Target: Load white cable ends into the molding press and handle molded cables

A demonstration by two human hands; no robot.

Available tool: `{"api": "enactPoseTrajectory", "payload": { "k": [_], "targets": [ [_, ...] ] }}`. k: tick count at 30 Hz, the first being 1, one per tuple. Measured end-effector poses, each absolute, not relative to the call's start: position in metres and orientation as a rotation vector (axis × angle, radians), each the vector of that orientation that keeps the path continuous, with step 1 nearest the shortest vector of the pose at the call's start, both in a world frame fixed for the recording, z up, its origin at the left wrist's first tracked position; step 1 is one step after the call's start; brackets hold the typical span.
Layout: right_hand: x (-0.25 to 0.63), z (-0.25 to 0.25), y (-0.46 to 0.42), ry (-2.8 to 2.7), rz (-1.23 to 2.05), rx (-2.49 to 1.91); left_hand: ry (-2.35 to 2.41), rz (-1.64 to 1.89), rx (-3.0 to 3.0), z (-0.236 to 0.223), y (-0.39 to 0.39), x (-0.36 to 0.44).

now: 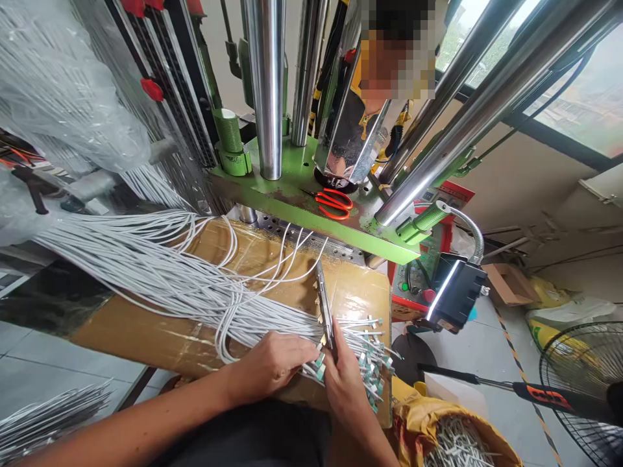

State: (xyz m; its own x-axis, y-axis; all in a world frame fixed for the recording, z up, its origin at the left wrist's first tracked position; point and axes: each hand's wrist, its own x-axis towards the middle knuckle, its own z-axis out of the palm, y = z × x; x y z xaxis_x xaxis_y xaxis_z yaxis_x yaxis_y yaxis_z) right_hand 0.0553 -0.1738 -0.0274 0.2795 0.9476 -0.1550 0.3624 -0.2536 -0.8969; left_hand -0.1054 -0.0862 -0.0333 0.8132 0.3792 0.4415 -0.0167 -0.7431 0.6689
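My right hand [346, 376] is closed around the lower end of a narrow metal bar [322, 292], which tilts up toward the press. Small brass-coloured pieces sit along the bar's left edge. My left hand [272, 364] is closed, its fingertips pinched at the bar's lower end on a cable end with a small green-and-white connector [320, 371]. The fingers partly hide how it meets the bar. Under both hands lies a thick bundle of light grey cables [195, 282], with many green-and-white connectors [372, 363] at its right end.
Taped brown cardboard [360, 288] covers the work surface. Beyond it stands a green press [296, 201] with steel columns, and orange-handled snips [335, 204] lie on its plate. A lamp [450, 292], a yellow sack [413, 415] of scraps and a fan [584, 363] are at right. A person stands behind the press.
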Motion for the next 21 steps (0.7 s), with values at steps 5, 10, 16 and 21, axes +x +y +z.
{"api": "enactPoseTrajectory", "payload": {
  "k": [5, 10, 16, 21],
  "targets": [
    [0.056, -0.024, -0.173, -1.188, 1.002, -1.784, 0.262, 0.803, 2.317, -0.040, -0.087, -0.106],
    [0.056, -0.026, -0.172, -1.171, 0.991, -1.782, 0.258, 0.814, 2.308, -0.042, -0.086, -0.106],
    [0.057, -0.025, -0.173, -1.186, 1.025, -1.768, 0.433, 0.662, 2.062, -0.031, -0.085, -0.099],
    [0.061, -0.013, -0.170, -1.110, 1.134, -1.719, 0.763, 0.382, 1.449, -0.005, -0.068, -0.095]
  ]
}}
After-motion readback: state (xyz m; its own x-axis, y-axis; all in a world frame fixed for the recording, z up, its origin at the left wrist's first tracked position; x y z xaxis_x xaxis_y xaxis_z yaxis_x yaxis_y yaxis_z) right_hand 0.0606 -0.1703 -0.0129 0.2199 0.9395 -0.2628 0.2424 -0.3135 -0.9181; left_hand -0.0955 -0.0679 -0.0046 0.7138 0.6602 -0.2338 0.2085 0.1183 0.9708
